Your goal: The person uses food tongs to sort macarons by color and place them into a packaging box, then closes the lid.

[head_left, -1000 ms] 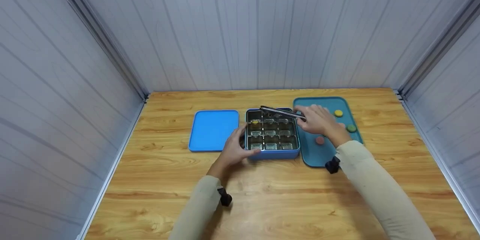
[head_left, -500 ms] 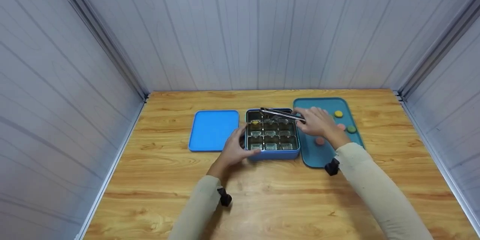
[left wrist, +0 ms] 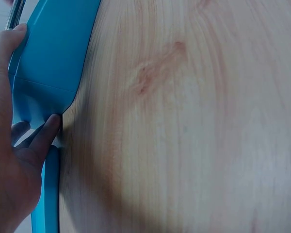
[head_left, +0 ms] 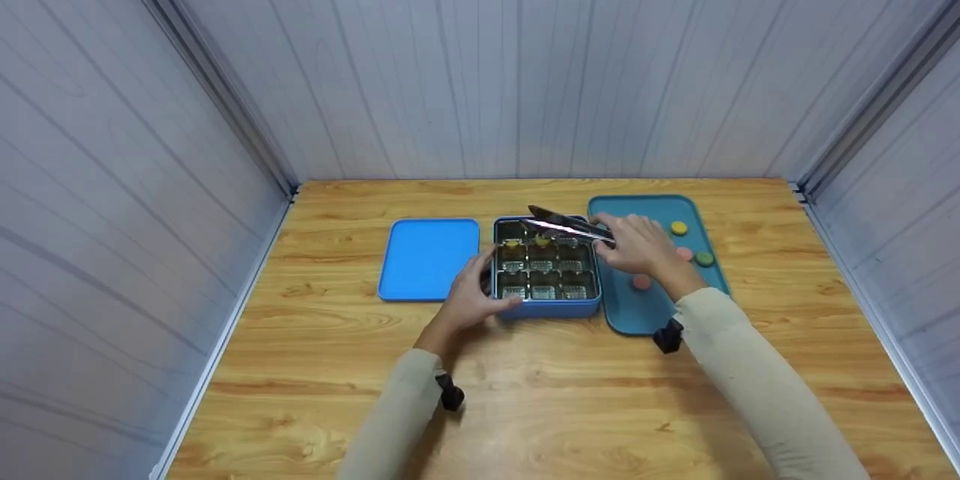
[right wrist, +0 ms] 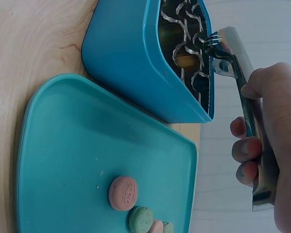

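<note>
My left hand (head_left: 474, 294) grips the front left corner of a blue box (head_left: 551, 309), thumb at the front and fingers along its side. Inside is a clear divided insert (head_left: 541, 275). One yellow macaron (head_left: 511, 244) lies in the back left compartment, another yellow macaron (head_left: 541, 240) in the back middle one. My right hand (head_left: 637, 244) holds metal tongs (right wrist: 250, 107) over the back row, their two arms spread apart. In the right wrist view one arm ends in fork tines, the other in a flat blade; nothing is between them.
Right of the box lies a teal tray (head_left: 622, 315) with a yellow macaron (head_left: 679, 228), a green macaron (head_left: 704, 259) and two pink ones, the front one (head_left: 641, 282) set apart. A flat blue lid (head_left: 427, 261) lies left of the box. Pale walls surround the wooden table.
The tongs' arms have spread apart and lifted slightly; a yellow macaron now shows in the back middle compartment, let go from them. My left hand stays on the box.
</note>
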`<state>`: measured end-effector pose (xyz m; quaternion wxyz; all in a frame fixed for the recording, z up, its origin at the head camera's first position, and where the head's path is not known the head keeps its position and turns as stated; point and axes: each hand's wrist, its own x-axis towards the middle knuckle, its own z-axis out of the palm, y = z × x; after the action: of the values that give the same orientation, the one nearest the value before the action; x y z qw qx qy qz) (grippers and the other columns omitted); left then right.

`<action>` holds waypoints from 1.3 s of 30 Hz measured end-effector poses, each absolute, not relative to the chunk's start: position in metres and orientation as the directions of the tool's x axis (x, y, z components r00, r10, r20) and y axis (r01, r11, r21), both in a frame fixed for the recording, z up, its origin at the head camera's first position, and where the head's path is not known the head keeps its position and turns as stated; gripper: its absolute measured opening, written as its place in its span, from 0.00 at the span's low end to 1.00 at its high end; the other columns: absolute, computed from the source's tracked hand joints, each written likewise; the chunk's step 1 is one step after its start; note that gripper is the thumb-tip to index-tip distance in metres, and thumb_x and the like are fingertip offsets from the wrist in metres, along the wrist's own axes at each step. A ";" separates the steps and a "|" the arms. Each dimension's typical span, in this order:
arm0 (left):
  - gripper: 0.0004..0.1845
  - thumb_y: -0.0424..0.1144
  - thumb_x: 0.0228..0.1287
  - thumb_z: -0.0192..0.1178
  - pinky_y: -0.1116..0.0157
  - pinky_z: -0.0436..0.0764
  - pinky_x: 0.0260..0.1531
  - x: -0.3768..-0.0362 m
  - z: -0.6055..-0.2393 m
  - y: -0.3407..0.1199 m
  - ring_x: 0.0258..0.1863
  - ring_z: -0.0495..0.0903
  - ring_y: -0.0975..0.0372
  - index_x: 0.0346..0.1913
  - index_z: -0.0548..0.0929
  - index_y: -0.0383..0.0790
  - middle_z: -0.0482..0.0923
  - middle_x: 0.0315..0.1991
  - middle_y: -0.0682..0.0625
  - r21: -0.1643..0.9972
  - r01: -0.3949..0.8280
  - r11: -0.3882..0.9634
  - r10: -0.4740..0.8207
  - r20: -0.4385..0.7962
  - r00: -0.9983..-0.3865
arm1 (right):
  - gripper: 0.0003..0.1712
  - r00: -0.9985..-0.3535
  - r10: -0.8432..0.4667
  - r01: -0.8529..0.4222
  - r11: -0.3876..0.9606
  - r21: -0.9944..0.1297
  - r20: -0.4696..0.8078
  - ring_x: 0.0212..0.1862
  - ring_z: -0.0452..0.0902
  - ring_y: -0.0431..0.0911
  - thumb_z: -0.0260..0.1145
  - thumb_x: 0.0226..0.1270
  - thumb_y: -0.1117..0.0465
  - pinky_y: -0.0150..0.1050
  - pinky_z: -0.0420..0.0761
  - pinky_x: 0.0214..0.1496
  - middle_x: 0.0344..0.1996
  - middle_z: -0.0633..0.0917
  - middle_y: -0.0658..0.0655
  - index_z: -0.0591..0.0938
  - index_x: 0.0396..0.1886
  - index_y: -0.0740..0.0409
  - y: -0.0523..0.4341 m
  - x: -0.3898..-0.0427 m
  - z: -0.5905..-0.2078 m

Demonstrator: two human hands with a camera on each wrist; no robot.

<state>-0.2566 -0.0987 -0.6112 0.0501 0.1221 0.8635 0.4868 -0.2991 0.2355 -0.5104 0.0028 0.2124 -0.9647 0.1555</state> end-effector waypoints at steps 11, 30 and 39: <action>0.61 0.51 0.62 0.84 0.32 0.67 0.85 -0.257 -0.609 -0.099 0.86 0.66 0.36 0.92 0.59 0.46 0.64 0.88 0.35 0.846 0.170 0.506 0.270 0.031 -0.962 | 0.30 -0.928 -0.368 -0.368 0.873 -0.320 0.064 0.15 0.52 0.40 0.65 0.83 0.52 0.37 0.53 0.21 0.11 0.62 0.45 0.81 0.78 0.56 0.240 -0.298 -0.511; 0.61 0.51 0.62 0.85 0.31 0.65 0.86 -0.256 -0.610 -0.099 0.87 0.64 0.36 0.92 0.60 0.44 0.64 0.88 0.35 0.845 0.192 0.499 0.280 0.053 -0.959 | 0.30 -0.941 -0.323 -0.338 0.888 -0.312 0.098 0.18 0.62 0.44 0.68 0.84 0.48 0.39 0.59 0.23 0.15 0.73 0.51 0.82 0.79 0.51 0.283 -0.296 -0.508; 0.62 0.51 0.62 0.85 0.30 0.65 0.85 -0.255 -0.609 -0.100 0.86 0.66 0.35 0.92 0.59 0.44 0.65 0.87 0.34 0.843 0.187 0.504 0.272 0.051 -0.961 | 0.29 -0.955 -0.287 -0.297 0.895 -0.332 0.078 0.21 0.66 0.46 0.67 0.83 0.50 0.39 0.63 0.25 0.19 0.73 0.52 0.82 0.76 0.59 0.311 -0.297 -0.503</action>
<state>-0.2551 -0.0999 -0.6090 0.0442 0.1324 0.8661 0.4800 -0.2966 0.3106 -0.5029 0.0134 0.1501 -0.9734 0.1726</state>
